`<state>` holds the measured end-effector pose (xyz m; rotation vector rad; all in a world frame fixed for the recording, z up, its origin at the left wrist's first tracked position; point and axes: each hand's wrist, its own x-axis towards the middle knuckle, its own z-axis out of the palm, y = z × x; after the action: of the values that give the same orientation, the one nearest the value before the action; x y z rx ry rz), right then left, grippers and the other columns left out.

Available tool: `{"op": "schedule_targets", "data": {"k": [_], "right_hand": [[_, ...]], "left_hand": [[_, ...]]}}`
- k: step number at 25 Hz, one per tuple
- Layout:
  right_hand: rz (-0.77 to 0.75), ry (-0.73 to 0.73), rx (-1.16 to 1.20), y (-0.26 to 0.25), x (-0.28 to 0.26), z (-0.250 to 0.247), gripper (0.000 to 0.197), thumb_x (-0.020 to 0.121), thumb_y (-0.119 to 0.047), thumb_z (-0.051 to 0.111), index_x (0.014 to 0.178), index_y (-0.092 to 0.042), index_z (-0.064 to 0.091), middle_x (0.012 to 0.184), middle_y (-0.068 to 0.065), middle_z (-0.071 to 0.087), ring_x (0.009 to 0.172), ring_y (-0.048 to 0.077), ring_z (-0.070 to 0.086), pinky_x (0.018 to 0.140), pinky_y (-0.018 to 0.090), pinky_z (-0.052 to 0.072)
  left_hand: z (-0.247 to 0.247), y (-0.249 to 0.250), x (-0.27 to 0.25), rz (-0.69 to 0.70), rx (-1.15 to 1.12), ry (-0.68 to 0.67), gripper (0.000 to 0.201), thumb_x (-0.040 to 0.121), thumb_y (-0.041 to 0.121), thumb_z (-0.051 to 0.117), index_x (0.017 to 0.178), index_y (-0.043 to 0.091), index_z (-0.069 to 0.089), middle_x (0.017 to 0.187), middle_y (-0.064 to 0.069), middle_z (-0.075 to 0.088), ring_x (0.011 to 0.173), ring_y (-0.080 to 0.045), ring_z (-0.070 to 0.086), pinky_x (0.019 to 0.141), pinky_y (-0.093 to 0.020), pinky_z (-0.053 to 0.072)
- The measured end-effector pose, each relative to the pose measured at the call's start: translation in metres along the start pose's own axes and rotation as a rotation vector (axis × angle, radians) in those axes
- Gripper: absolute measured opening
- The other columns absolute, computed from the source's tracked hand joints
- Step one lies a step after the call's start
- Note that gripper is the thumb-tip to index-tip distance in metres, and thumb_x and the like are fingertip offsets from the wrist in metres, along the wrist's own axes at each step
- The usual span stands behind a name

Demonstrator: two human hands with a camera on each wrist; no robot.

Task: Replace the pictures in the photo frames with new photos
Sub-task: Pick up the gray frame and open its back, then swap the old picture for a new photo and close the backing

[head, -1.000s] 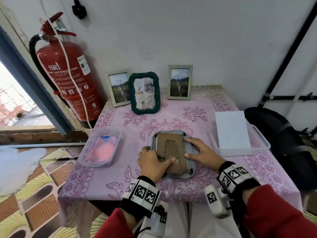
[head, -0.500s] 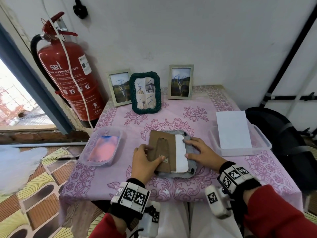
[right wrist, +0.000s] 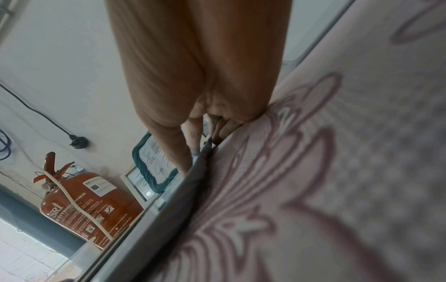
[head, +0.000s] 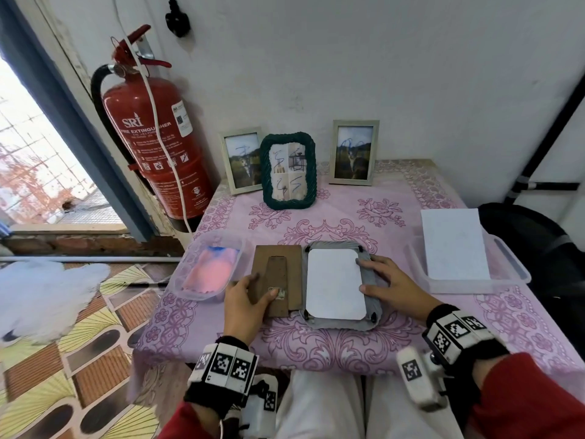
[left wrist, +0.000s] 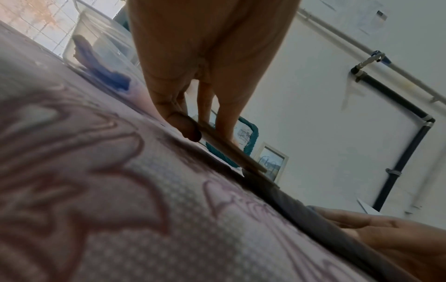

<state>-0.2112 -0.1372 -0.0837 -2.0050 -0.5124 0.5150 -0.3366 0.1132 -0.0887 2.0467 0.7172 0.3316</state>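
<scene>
A grey photo frame [head: 376, 321] lies face down in the middle of the pink-clothed table [head: 348, 213]. Inside it a white photo back [head: 334, 283] shows. Left of the frame lies its brown backing board [head: 278, 274] with the stand flap on top. My left hand [head: 262, 291] pinches the board's near end, thumb on top; the left wrist view shows the board [left wrist: 229, 150] between thumb and fingers [left wrist: 190, 131]. My right hand [head: 376, 277] lies flat with fingers straight on the frame's right rim, also visible at the rim [right wrist: 193, 183] in the right wrist view.
Three filled frames stand against the wall: a pale one [head: 242, 163], a green rope one [head: 288, 171], another pale one [head: 354, 152]. A clear tub [head: 180, 280] with a pink picture sits left; a tub [head: 512, 267] under white sheets [head: 452, 245] sits right. A fire extinguisher [head: 155, 144] stands beyond the left edge.
My left hand has pulled the backing board off the frame and moved it left onto the cloth, uncovering the white photo back. The right hand stayed on the frame's right rim.
</scene>
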Motion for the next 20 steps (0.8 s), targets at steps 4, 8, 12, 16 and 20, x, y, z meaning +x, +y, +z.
{"op": "schedule_targets", "data": {"k": [4,8,12,16,20], "right_hand": [[-0.005,0.007,-0.007,0.002,0.001,0.0,0.054,0.085,-0.006,0.064,0.136,-0.011,0.045,0.146,0.008,0.029,0.139,0.016,0.028,0.115,0.026,0.022],[0.001,0.012,-0.019,0.002,0.002,0.0,0.054,0.085,-0.006,0.065,0.135,-0.011,0.046,0.145,0.008,0.029,0.139,0.017,0.028,0.115,0.025,0.022],[0.008,0.016,-0.016,0.0,0.001,0.001,0.054,0.085,-0.006,0.065,0.136,-0.012,0.046,0.146,0.008,0.028,0.139,0.016,0.028,0.113,0.023,0.022],[0.017,0.017,-0.025,-0.003,-0.001,0.001,0.054,0.085,-0.006,0.064,0.136,-0.011,0.046,0.147,0.009,0.027,0.14,0.017,0.026,0.116,0.026,0.022],[0.015,0.019,-0.022,-0.006,-0.002,0.001,0.054,0.086,-0.005,0.064,0.136,-0.01,0.045,0.146,0.009,0.027,0.139,0.017,0.027,0.115,0.025,0.022]], "left_hand": [[0.0,-0.004,-0.002,0.007,0.033,0.042,0.056,0.08,0.021,0.072,0.13,0.007,0.052,0.121,-0.017,0.048,0.112,-0.031,0.051,0.104,-0.036,0.04],[0.001,-0.005,-0.006,0.012,0.252,0.084,0.048,0.085,0.023,0.066,0.13,0.012,0.054,0.128,-0.017,0.048,0.123,-0.031,0.04,0.105,-0.035,0.03],[0.008,0.001,-0.013,0.124,0.35,0.113,0.04,0.087,0.012,0.059,0.127,0.011,0.055,0.134,-0.013,0.046,0.125,-0.029,0.038,0.105,-0.034,0.027],[0.021,0.019,-0.013,0.226,0.334,0.114,0.03,0.086,0.02,0.061,0.115,0.015,0.062,0.121,-0.009,0.052,0.114,-0.027,0.04,0.095,-0.03,0.029],[0.036,0.035,-0.005,0.188,0.372,-0.022,0.026,0.087,0.037,0.06,0.104,0.02,0.068,0.105,-0.007,0.057,0.108,-0.024,0.042,0.091,-0.029,0.031]]}}
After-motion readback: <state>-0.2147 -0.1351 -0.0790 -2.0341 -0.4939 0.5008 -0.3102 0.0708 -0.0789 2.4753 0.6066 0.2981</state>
